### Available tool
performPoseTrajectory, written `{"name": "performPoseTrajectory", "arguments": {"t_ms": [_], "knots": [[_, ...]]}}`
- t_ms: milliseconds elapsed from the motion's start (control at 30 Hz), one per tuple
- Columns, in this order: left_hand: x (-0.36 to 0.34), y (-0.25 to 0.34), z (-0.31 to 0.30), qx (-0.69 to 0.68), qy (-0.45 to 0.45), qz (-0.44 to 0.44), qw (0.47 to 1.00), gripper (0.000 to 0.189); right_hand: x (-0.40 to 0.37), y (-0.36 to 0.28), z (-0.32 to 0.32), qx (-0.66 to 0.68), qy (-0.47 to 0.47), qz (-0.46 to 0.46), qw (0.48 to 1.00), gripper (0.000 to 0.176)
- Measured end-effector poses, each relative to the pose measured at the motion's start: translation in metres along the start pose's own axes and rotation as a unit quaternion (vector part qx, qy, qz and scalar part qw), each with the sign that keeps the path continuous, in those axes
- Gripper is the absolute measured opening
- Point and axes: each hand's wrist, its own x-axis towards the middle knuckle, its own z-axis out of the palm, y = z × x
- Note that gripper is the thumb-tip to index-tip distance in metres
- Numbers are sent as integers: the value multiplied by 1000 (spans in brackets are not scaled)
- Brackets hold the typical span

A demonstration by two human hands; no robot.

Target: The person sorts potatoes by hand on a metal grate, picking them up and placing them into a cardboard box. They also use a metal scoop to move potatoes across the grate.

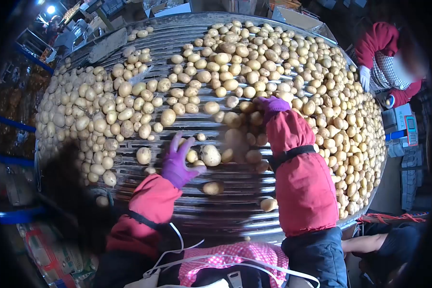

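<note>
A wide roller table (225, 211) fills the frame, its upper half heaped with potatoes (254, 62). A co-worker (381, 43) in red stands at the upper right edge. At centre, the purple-gloved right hand (272, 104) rests among potatoes, its grip unclear. Lower centre, the left hand (177, 162) lies spread wide, just beside a loose potato (210, 155).

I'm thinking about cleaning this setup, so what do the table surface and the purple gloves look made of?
The table surface looks like metal: parallel grey bars with a dull sheen. The purple gloves on the left hand and right hand look like matte knitted fabric, without shine; a thin coating can't be ruled out.
</note>
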Motion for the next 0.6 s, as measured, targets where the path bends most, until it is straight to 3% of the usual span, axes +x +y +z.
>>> {"name": "performPoseTrajectory", "arguments": {"t_ms": [67, 133, 167, 200, 267, 333, 400, 467, 533, 567, 600], "knots": [[0, 19, 13, -7, -12, 3, 1000, 103, 7, 8, -5, -26, -94, -76, 992, 49], [2, 25, 30, 46, 11, 47, 998, 106, -2, 70, 18, 129, 46, -256, 957, 61], [4, 31, 36, 35, 3, 48, 998, 107, -38, 77, 16, 275, 55, -280, 918, 61], [7, 38, 43, 41, -11, 66, 997, 107, -67, 89, 13, 443, -9, -228, 867, 67], [8, 53, 55, 55, -51, 109, 991, 107, -136, 91, 3, 561, 58, -142, 813, 72], [15, 75, 65, 94, -77, 116, 986, 108, -187, 107, -6, 588, 115, -69, 798, 81], [18, 86, 82, 106, -72, 125, 984, 108, -234, 134, -7, 602, 186, -84, 772, 77], [20, 93, 101, 88, -45, 189, 977, 105, -277, 165, -3, 577, 263, -79, 770, 74], [20, 100, 118, 65, -25, 220, 973, 102, -312, 186, 10, 794, 253, -101, 543, 71], [21, 103, 127, 54, -15, 237, 970, 100, -334, 191, 11, 852, 234, -112, 455, 68], [19, 105, 138, 37, -5, 259, 965, 97, -365, 185, 5, 858, 271, -83, 428, 63]]}}
